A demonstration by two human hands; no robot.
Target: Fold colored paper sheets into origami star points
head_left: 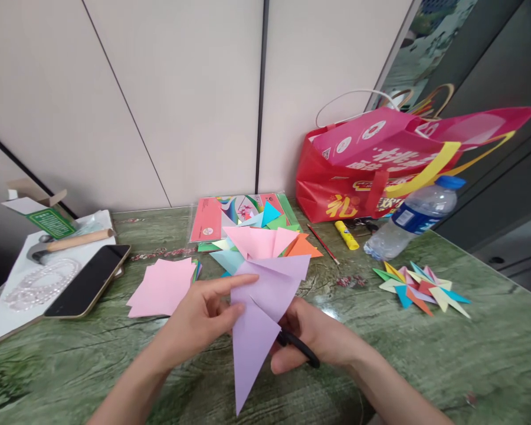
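Note:
A sheet of purple paper (259, 342) hangs in front of me, partly cut through, its lower piece pointing down to a sharp tip. My left hand (207, 310) pinches its left edge between thumb and fingers. On the other side, my right hand (312, 336) grips black-handled scissors (298, 342); their blades are mostly hidden by the paper, at the slit. Just behind the sheet lie folded pieces in pink (265, 241), orange (303, 245) and light blue (230, 260). A stack of pink paper (161, 287) rests left of my left hand.
Right on the green table (469, 366) lie multicoloured folded-paper stars (422, 286). Behind them stand a water bottle (409, 221) and a red bag (371, 171). A glue stick (346, 235), pencil (323, 243) and paper pack (203, 219) lie at the back; a phone (88, 280) and hammer (73, 243) at left.

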